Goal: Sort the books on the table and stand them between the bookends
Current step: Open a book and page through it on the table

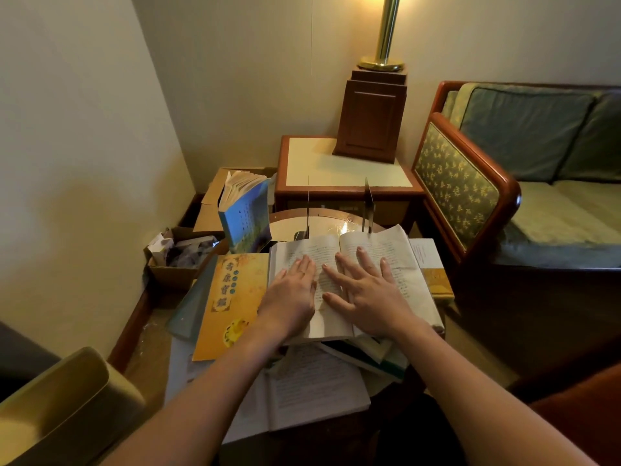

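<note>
While the orange book [232, 297] lies flat near the left edge of the table [336, 227] and the blue book [247, 216] stands fanned just behind it, the left hand [292, 294] presses flat, fingers straight, on the left page of the open book [396, 250]; the right hand [366, 297] lies likewise on the right page. The spine runs away from the person, toward the gap between the bookends [368, 206] at the far edge. Neither hand is nearer; closing the book probably comes first.

Bare forearms — a thin ring on the left hand [294, 290].
</note>
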Tool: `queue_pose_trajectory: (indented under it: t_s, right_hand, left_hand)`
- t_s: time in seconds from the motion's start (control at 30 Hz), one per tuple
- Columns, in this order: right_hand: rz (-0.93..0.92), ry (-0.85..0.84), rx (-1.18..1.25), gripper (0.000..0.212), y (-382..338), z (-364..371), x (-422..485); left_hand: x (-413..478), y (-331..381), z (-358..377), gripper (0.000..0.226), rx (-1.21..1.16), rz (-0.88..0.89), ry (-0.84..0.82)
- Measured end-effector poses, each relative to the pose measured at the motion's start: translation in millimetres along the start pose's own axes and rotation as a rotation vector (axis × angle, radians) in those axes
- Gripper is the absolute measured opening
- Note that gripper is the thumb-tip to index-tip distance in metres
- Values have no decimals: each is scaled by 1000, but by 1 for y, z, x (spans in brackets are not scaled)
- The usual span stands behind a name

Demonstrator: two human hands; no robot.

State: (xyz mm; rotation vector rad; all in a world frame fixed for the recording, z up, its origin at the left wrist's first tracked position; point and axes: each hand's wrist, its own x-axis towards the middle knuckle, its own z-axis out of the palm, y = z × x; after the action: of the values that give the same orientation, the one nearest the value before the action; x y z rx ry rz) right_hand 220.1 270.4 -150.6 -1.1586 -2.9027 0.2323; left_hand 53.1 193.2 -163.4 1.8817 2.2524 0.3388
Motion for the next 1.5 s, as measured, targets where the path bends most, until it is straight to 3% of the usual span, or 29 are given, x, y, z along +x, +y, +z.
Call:
queue_pose_trajectory:
  t_s: [0.2,0.53,0.67,0.93,1.17,1.4,1.5]
  right_hand:
    - [15,-12,27,63,-1,-1,0]
    - [4,0,8,64,0,4,0]
    - [4,0,6,64,1,3,-2]
    - [17,-5,27,65,-1,1,-2]
    - [34,-25,48,64,-3,-1,0]
    - [23,-7,54,66,0,2,-1]
    - [21,-10,33,66,0,4,-1]
  left_hand:
    - [27,-5,-19,57,-10,-43,-108]
    - [-54,-10,-4,57,44,32,-106]
    - [-70,1,-10,60,183,62,-141]
    - [-20,-8,-22,59,265,60,-200]
    - [28,-21,-26,57,127,38,-203]
    - [-27,-30,-2,59,14,109,-134]
    - [-52,-31,4,70,15,142,-145]
